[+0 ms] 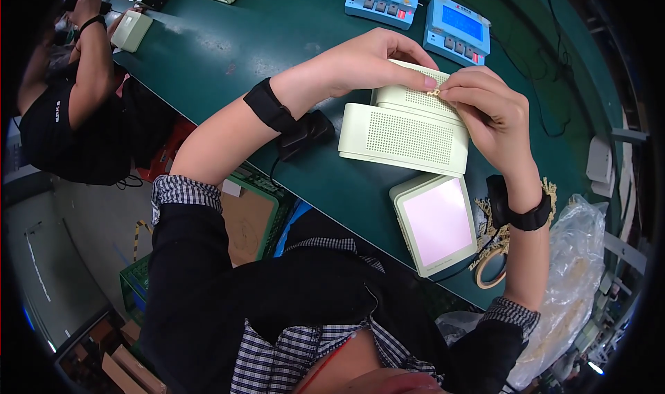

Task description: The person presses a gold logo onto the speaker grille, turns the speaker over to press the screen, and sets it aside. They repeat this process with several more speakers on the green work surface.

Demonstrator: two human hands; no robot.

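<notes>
A pale green housing with a perforated grille (pixel 415 102) stands at the far middle of the bench. Over its top bends my left hand (pixel 377 61), thumb on the grille and fingers round the back edge. Against the grille, beside that thumb, is a tiny gold-coloured piece shaped like joined letters (pixel 433 92). My right hand (pixel 495 103) pinches the piece's right end between thumb and fingers. Just nearer to me lies a second pale green perforated housing (pixel 409 139), partly under the first. Below it a pale green device with a pinkish screen (pixel 438 224) lies face up.
Two blue instruments with displays (pixel 381 1) (pixel 457 28) stand behind. Right of the screen device are several small gold-coloured pieces (pixel 478 255), a tape roll (pixel 491 268) and a clear plastic bag (pixel 571 269). A co-worker (pixel 76 110) sits at left.
</notes>
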